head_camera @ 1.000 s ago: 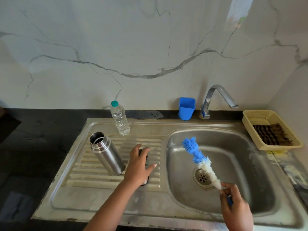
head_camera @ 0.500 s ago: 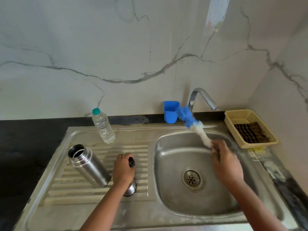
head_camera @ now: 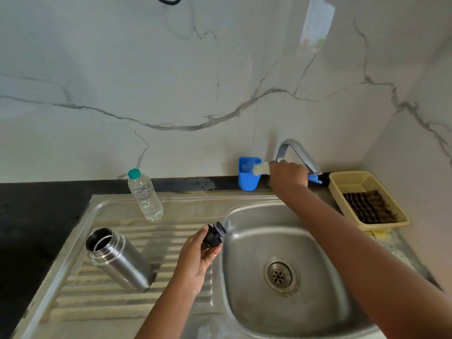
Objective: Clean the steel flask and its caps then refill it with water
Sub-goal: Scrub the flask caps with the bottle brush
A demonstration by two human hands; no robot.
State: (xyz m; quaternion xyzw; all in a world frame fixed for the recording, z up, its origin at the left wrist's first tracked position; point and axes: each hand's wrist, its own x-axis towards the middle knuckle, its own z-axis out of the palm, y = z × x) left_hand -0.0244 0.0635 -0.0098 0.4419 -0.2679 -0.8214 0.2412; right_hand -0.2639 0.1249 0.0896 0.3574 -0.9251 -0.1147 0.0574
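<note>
The open steel flask [head_camera: 119,259] stands on the ribbed drainboard [head_camera: 102,304], its mouth uncovered. My left hand [head_camera: 195,259] holds a black inner cap [head_camera: 214,235] lifted above the drainboard near the basin's left rim. My right hand [head_camera: 287,176] grips the blue-and-white bottle brush [head_camera: 260,168] at the back of the sink, its bristle head poking into the blue cup [head_camera: 248,178]. The brush's blue handle end sticks out to the right of my hand. The second cap is not visible.
A clear plastic water bottle [head_camera: 145,195] with a teal lid stands behind the drainboard. The tap [head_camera: 297,152] arches over the steel basin [head_camera: 281,275]. A yellow basket [head_camera: 367,199] holding a dark scrubber sits at the right. Black countertop lies left.
My right hand carried the brush from over the basin back to the blue cup. My left hand lifted the black cap off the drainboard toward the basin.
</note>
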